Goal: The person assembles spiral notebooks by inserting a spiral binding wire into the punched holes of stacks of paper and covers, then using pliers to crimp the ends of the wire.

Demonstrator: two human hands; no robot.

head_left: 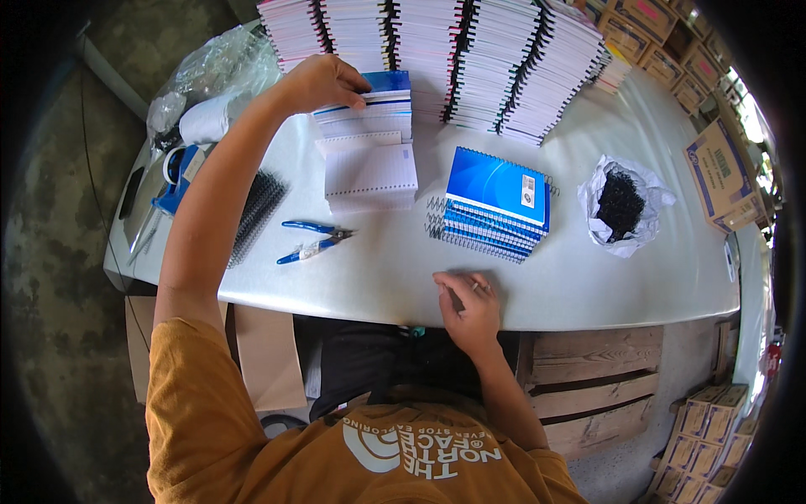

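Note:
My left hand reaches to the far part of a stack of loose punched notebook pages with blue covers among them. Its fingers are closed on the edge of some pages at the far left of the stack. Near the table's front edge rests my right hand, its fingers curled and nothing visible in them; a ring is on one finger. Beyond it lies a pile of blue spiral notebooks, wire coils sticking out at its sides. Blue-handled cutting pliers lie open to the left of the pages.
Tall stacks of bound books line the table's far side. At right, crumpled white paper holds black bits. On the left are wire coils, a blue tape dispenser and clear plastic. Cardboard boxes stand beyond the right edge.

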